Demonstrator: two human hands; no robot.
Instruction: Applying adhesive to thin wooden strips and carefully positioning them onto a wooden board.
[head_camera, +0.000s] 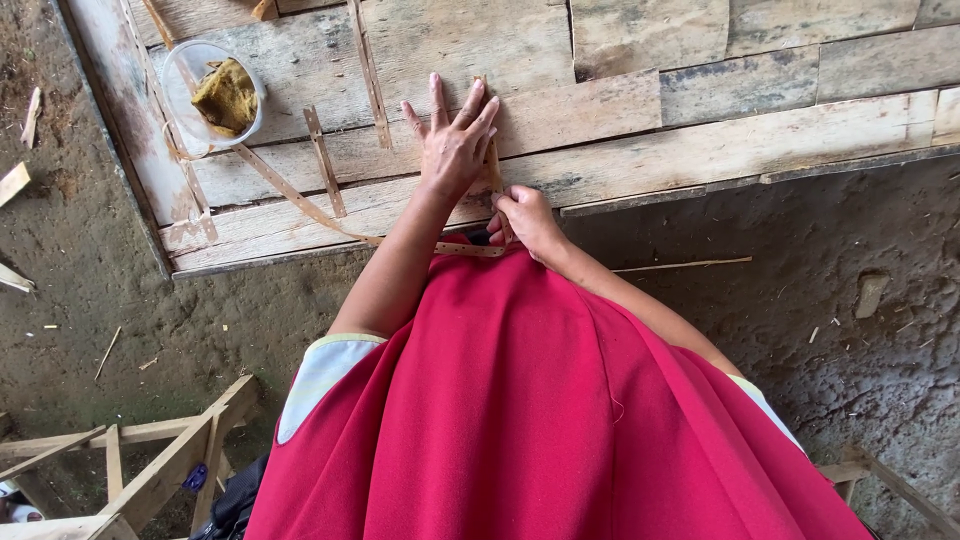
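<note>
Up at 12 o'clock, left hand (452, 150) flat, fingers spread, pinning a thin strip (493, 160) to planks (700, 150); right hand (525, 218) pinched shut on its near end. Looks mid-job: other strips (325, 160) loose at 10 o'clock.

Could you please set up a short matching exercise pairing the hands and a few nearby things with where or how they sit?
1. left hand
2. right hand
3. clear plastic cup
4. wooden frame

a. pinching the near end of a thin strip
b. on the dirt floor, lower left
c. spread flat on the planks
d. on the planks, upper left, holding a brownish lump

Pairs: 1-c, 2-a, 3-d, 4-b
</note>
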